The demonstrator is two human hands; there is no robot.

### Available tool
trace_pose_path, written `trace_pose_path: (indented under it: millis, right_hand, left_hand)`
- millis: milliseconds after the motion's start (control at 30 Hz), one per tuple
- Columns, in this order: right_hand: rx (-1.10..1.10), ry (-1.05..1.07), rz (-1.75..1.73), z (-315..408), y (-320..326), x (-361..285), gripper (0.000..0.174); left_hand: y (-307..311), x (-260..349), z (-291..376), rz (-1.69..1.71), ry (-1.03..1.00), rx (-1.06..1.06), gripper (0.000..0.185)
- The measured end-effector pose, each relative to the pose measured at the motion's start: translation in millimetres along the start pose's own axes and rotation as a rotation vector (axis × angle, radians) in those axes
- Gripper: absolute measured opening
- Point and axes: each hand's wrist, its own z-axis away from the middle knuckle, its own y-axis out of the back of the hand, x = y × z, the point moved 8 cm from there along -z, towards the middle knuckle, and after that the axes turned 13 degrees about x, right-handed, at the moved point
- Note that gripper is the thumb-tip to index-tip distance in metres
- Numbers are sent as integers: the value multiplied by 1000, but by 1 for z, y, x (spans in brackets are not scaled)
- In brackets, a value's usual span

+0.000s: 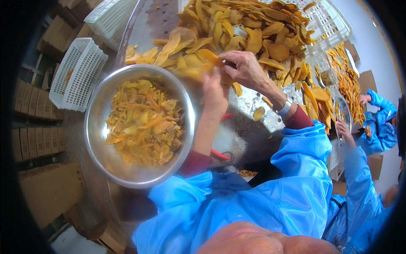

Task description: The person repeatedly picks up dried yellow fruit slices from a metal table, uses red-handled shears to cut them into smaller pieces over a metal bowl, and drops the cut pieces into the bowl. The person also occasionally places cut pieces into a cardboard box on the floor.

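My right hand [244, 68] pinches a yellow-orange dried slice [211, 57], perhaps mango or sweet potato, at the edge of a large heap of such slices [253, 38]. Close beside it is my left hand [216, 95], motion-blurred, its fingers near the same spot; whether it grips a slice is unclear. More slices [171, 47] lie loose on the metal table beyond both hands. Left of my left forearm stands a wide stainless steel bowl [189, 127], part filled with small strips and trimmed pieces [149, 123].
Red handles [219, 155] of a tool show beside my left forearm. White plastic baskets [79, 74] stand at left; another [336, 22] sits behind the heap. Cardboard boxes [50, 193] line the left side. Co-workers in blue smocks [377, 127] work at right near piled strips [345, 79].
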Motion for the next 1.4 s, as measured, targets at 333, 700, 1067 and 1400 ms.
trace_pose_path:
  millis: [333, 700, 1067, 1400]
  right_hand:
    - [55, -95, 79, 16, -1, 2, 24]
    - [126, -560, 910, -25, 54, 162, 47]
    - [170, -281, 44, 11, 34, 55, 27]
    - [169, -195, 577, -34, 42, 109, 55]
  left_hand:
    - [1, 2, -1, -80, -72, 18, 34]
    - [-11, -9, 1, -4, 171, -87, 26]
    - [-13, -5, -3, -187, 19, -60, 36]
    - [-13, -8, 1, -1, 251, -73, 33]
